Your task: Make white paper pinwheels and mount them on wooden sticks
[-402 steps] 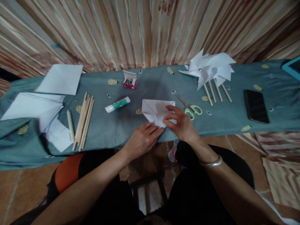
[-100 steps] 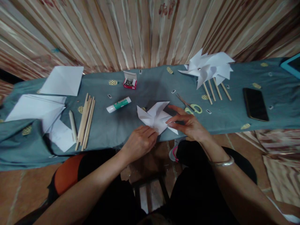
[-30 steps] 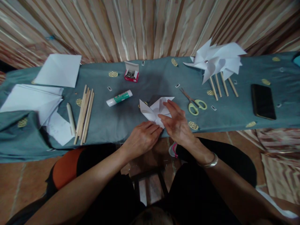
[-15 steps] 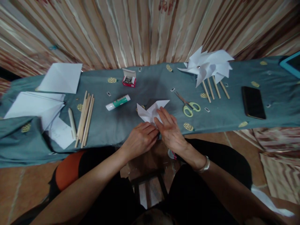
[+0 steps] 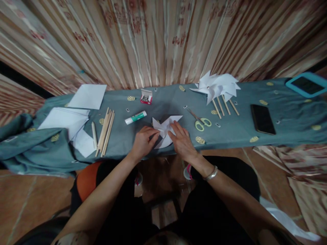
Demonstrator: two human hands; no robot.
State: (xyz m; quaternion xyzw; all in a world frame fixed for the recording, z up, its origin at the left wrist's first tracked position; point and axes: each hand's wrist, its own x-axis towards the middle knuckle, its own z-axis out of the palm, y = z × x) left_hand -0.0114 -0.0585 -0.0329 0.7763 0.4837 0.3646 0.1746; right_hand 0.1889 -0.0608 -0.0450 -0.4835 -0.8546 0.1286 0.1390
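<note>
A white paper pinwheel (image 5: 165, 141) with folded blades lies on the cloth-covered table in front of me. My left hand (image 5: 143, 141) pinches its left side between thumb and fingers. From the right, my right hand (image 5: 182, 142) holds the pinwheel near its middle, thumb and fingers resting on the paper. Just beyond lies a glue stick (image 5: 136, 117), with a small red box of metal pins (image 5: 146, 98) behind it. Green-handled scissors (image 5: 200, 121) lie to the right of my right hand.
Finished pinwheels (image 5: 217, 86) on wooden sticks lie at the back right, near a black phone (image 5: 263, 119) and a blue-framed tablet (image 5: 306, 85). On the left are several wooden sticks (image 5: 105, 132), a whitish rod (image 5: 94, 135) and white paper sheets (image 5: 63, 122). A striped curtain (image 5: 153, 44) hangs behind.
The view has shifted, showing more of the table's right end. My left hand has moved away from my right hand to the pinwheel's left side, and the near blade now shows between them.
</note>
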